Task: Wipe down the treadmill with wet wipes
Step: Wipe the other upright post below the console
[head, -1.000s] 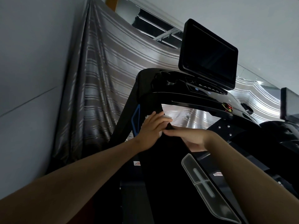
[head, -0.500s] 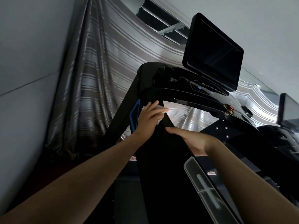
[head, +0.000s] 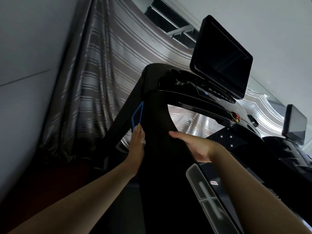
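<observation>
Grey wall (head: 25, 65) fills the left of the frame, and a striped curtain (head: 101, 73) hangs beside it in loose folds, running from the top edge down towards the lower left. Above the curtain, at top centre, a dark opening (head: 162, 16) crossed by pale bars shows.

From the bottom left corner a bare forearm reaches up to the black treadmill (head: 152, 78), which stands in the middle of the frame. The left hand (head: 136, 147) lies against the left edge of the treadmill's broad upright (head: 160, 166). It is seen edge-on, its fingers stretched out straight and close together, the tips touching the lower end of a blue trim (head: 137, 115) on that edge. A small white piece of the wet wipe (head: 143, 141) shows between this hand and the upright, pressed under the fingers rather than pinched.

Across the upright, on its right edge, sits the right hand (head: 197, 147). Its thumb lies straight on the front face, pointing left. Its fingers go round behind the edge and are hidden, so I cannot tell how tightly they close.

Above both hands the console (head: 182, 83) tops the upright, and a dark screen (head: 221, 56) rises over it, tilted, at upper right of centre. Below the right hand a grey panel (head: 205, 191) with recessed slots slants towards the bottom edge. Further right a red button (head: 235, 115) sits on the crossbar. At the right edge a second screen (head: 294, 122) stands, well apart from the first.
</observation>
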